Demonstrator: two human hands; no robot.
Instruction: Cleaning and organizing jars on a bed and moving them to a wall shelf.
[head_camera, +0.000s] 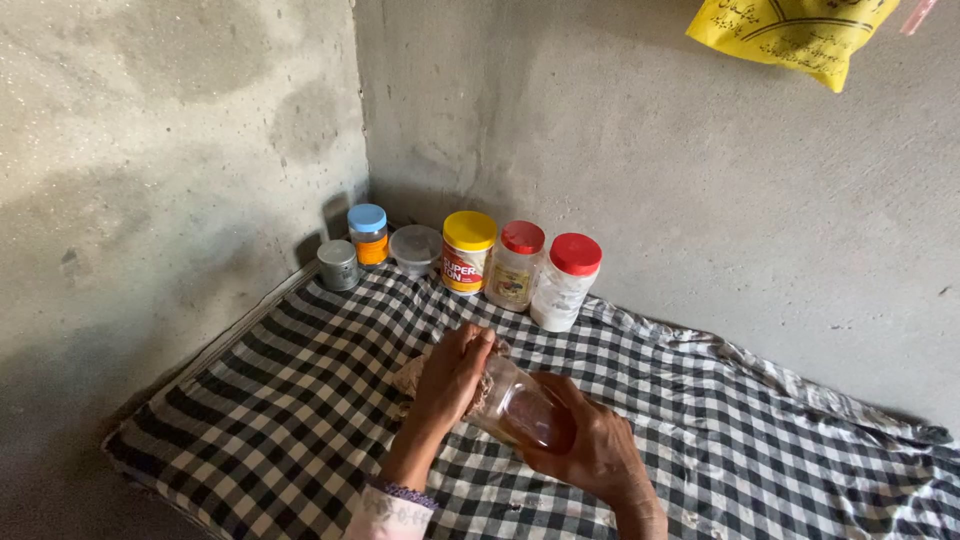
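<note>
Both hands on a clear jar over the checkered cloth (300, 400)

Right hand (590, 445) grips the clear jar (525, 410) holding brownish stuff; left hand (452, 375) is clamped over its mouth with a cloth (415, 372). Lidded jars (515, 265) at 12 o'clock.

Jars (468, 252) in row along wall (700, 200), behind hands (520, 405), on cloth (280, 400).

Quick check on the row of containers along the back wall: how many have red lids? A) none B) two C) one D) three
B: two red-lidded jars stand side by side at the right end of the row, next to the yellow-lidded jar.
</note>
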